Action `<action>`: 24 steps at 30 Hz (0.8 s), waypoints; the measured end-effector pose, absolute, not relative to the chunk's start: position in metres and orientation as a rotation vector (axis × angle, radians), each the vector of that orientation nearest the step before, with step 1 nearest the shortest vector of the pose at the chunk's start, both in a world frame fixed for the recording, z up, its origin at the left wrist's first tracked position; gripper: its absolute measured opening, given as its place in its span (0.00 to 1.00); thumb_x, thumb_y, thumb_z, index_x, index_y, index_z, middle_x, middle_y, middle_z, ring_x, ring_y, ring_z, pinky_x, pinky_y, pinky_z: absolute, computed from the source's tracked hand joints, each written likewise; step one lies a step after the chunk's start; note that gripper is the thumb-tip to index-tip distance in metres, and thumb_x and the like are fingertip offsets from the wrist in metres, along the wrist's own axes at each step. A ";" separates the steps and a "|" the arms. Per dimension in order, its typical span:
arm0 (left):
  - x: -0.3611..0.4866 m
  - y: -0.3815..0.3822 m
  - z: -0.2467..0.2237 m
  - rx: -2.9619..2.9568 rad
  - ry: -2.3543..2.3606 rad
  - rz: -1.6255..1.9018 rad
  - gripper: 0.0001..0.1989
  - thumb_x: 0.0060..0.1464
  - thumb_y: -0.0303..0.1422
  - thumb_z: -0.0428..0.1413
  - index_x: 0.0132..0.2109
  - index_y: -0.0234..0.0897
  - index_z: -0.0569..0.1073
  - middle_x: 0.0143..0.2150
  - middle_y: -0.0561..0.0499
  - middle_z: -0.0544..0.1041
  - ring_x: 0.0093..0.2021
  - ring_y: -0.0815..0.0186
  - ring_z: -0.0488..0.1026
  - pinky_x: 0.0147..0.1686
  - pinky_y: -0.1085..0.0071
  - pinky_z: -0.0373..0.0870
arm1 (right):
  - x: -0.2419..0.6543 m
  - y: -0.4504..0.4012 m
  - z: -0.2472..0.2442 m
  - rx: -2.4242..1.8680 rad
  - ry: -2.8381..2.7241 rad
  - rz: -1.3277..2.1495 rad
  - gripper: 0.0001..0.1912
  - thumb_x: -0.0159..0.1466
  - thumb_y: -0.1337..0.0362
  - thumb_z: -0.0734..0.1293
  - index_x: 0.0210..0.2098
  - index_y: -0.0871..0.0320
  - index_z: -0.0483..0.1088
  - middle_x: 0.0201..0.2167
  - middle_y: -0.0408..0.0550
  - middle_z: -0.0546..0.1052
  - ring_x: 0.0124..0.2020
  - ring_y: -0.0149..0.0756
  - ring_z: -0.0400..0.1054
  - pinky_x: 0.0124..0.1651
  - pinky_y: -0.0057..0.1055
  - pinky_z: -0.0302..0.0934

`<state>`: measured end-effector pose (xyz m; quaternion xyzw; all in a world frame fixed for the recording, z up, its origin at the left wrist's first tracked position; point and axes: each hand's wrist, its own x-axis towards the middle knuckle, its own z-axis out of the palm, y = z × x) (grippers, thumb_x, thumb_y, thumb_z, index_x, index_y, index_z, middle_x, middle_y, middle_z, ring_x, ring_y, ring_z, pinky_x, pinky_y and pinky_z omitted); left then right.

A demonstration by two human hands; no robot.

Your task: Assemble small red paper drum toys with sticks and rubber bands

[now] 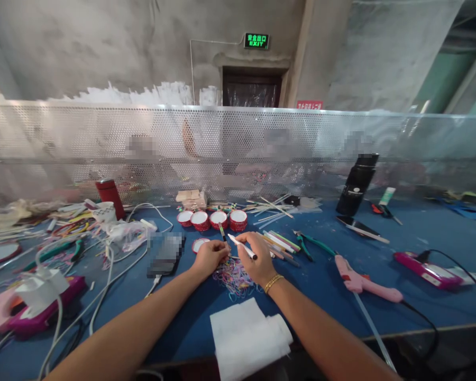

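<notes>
Between the fingers of my left hand (209, 258) a short thin stick (222, 232), with green and dark parts on it, stands nearly upright. My right hand (259, 260) grips a white marker pen (241, 246) with a black end, its point directed toward the stick; whether the two touch I cannot tell. Under both hands lies a tangled heap of small coloured loops (238, 279), possibly rubber bands. Just beyond are stacks of round white discs with red rims (218, 218), and one single disc (200, 244) lies beside my left hand.
To the right are coloured sticks (280, 244), green-handled pliers (319, 244), a pink glue gun (365, 283) and a black bottle (356, 185). A phone (166, 255), cables and a red bottle (110, 199) stand left. White cloth (249, 338) lies in front; a perforated metal screen (206, 143) runs behind.
</notes>
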<state>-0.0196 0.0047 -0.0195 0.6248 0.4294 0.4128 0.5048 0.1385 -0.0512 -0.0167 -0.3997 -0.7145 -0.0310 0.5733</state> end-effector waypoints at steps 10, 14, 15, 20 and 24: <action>-0.022 0.012 -0.033 1.536 1.036 0.989 0.12 0.43 0.37 0.63 0.26 0.35 0.71 0.17 0.56 0.70 0.17 0.72 0.64 0.19 0.76 0.56 | 0.137 -0.049 -0.022 -0.971 -1.693 -0.045 0.07 0.66 0.64 0.60 0.35 0.56 0.69 0.31 0.47 0.73 0.36 0.39 0.66 0.42 0.37 0.59; -0.023 0.016 -0.040 1.591 0.993 1.019 0.12 0.43 0.39 0.63 0.27 0.35 0.72 0.19 0.55 0.71 0.19 0.72 0.64 0.21 0.75 0.57 | 0.136 -0.050 -0.023 -0.958 -1.720 -0.047 0.08 0.66 0.64 0.59 0.35 0.56 0.69 0.31 0.47 0.72 0.35 0.39 0.66 0.41 0.37 0.59; -0.023 0.016 -0.041 1.610 0.992 1.022 0.12 0.43 0.40 0.63 0.27 0.35 0.72 0.19 0.55 0.71 0.19 0.71 0.64 0.21 0.75 0.57 | 0.136 -0.050 -0.023 -0.958 -1.726 -0.048 0.08 0.66 0.63 0.59 0.35 0.56 0.70 0.31 0.47 0.72 0.35 0.39 0.66 0.41 0.37 0.59; -0.024 0.017 -0.043 1.628 1.003 1.018 0.11 0.44 0.39 0.61 0.27 0.35 0.72 0.19 0.54 0.72 0.19 0.70 0.65 0.22 0.74 0.59 | 0.135 -0.050 -0.023 -0.945 -1.741 -0.066 0.09 0.66 0.63 0.59 0.36 0.56 0.70 0.31 0.47 0.73 0.35 0.39 0.66 0.41 0.37 0.59; -0.025 0.020 -0.045 1.649 0.990 1.013 0.10 0.45 0.38 0.60 0.27 0.35 0.72 0.19 0.54 0.72 0.19 0.71 0.64 0.21 0.74 0.58 | 0.135 -0.050 -0.024 -0.928 -1.750 -0.068 0.08 0.67 0.64 0.59 0.37 0.56 0.70 0.32 0.48 0.73 0.36 0.39 0.66 0.41 0.37 0.59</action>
